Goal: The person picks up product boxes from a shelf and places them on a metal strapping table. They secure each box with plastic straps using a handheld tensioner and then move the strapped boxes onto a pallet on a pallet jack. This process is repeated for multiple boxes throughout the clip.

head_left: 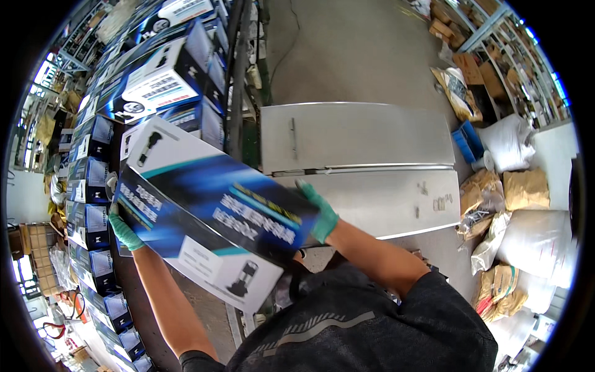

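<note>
A long blue, black and white carton (211, 214) with a picture of a pump-like machine on its white faces is held up in the air between both hands, tilted so that its left end sits higher than its right end, and it hangs just in front of the steel worktop (365, 161), overlapping the worktop's near left corner. The left hand (124, 229), in a green glove, grips the carton's left end, its fingers wrapped around the lower edge of the blue face and clenched on the cardboard. The right hand (322, 214), also gloved in green, presses flat against the carton's right end, fingers (308, 191) spread upward along the end panel and grasping it from that side. Both bare forearms run from the lower edge up to the carton, and the person's dark shirt (359, 322) with a grey stripe fills the space below it. To the left of the worktop rises a tall stack of matching blue and white cartons (167, 74), row upon row, reaching past the held carton on its far side. To the right of the worktop lie brown paper sacks (524, 189) and white bags (508, 142) on the concrete floor (359, 49), with a small blue crate (468, 139) just beside the worktop's right edge.
</note>
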